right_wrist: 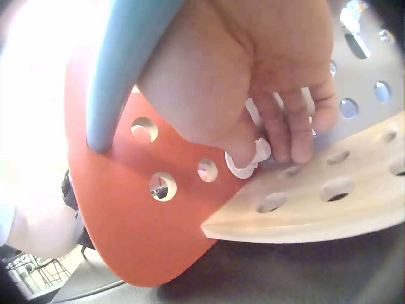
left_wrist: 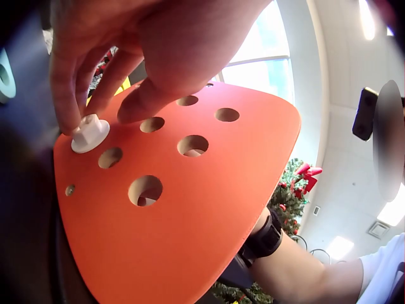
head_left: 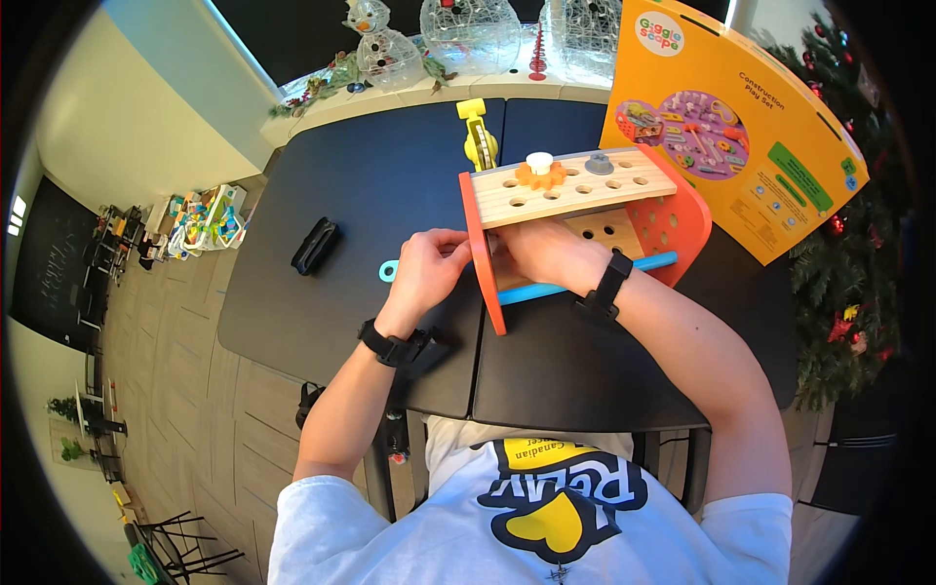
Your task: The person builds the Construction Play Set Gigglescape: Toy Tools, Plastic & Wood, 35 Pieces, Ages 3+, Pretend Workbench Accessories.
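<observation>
A wooden workbench toy with red-orange side panels (head_left: 480, 255) and a pale holed top (head_left: 585, 192) stands on the table. On the outside of one panel, my left hand (head_left: 426, 276) holds a white hexagonal piece (left_wrist: 90, 134) between thumb and fingers, in a hole near the panel's edge. My right hand (head_left: 551, 255) reaches under the top, its wrist above the blue bar (head_left: 531, 292). In the right wrist view its thumb and fingers pinch a white piece (right_wrist: 261, 151) against the panel's inner face. An orange gear (head_left: 541, 176) with a white cap sits on top.
Behind the toy stands a yellow piece (head_left: 475, 136), with a large yellow box (head_left: 726, 117) to the right. A black case (head_left: 315, 246) and a light-blue ring-ended piece (head_left: 388, 271) lie on the table (head_left: 370, 185) at left. A decorated tree (head_left: 843, 263) is at far right.
</observation>
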A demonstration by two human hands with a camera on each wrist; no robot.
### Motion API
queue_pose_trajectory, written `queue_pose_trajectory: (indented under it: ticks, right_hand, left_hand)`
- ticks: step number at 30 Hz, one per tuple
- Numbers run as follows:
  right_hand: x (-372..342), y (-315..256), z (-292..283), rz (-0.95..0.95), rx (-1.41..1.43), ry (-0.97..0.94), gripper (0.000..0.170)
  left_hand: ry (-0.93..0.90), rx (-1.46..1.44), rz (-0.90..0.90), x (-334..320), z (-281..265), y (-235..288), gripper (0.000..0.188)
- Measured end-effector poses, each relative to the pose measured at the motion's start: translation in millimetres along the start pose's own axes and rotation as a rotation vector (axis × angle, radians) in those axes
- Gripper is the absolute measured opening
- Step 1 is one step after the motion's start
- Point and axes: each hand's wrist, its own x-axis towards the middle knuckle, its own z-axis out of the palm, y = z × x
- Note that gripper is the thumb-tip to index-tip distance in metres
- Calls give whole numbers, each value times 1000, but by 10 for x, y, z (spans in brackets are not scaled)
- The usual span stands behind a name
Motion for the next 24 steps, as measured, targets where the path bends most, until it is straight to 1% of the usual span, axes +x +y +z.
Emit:
queue_pose_trajectory:
  ticks: [2, 5, 14, 17, 20, 23, 24]
  right_hand:
    - [26, 52, 89, 24, -117, 13, 20]
    - [-1, 25, 57, 30, -138, -46, 21]
    - [-8, 22, 37, -99, -64, 88, 19]
    - [15, 56, 95, -39, -58, 98, 19]
    - [3, 69, 120, -21, -126, 117, 18]
    - [70, 38, 78, 84, -156, -67, 29]
    - [73, 17, 48, 65, -147, -63, 30]
  left_hand:
    - [-3, 8, -2, -8, -7, 25, 34]
    - [-4, -10, -10, -13, -2, 26, 34]
    - [2, -22, 8, 6, 11, -33, 35]
    - [0, -4, 2, -3, 14, 31, 36]
    - [7, -2, -5, 10, 25, 22, 37]
    - [7, -14, -4, 10, 23, -6, 37]
    - [7, -20, -3, 12, 20, -11, 37]
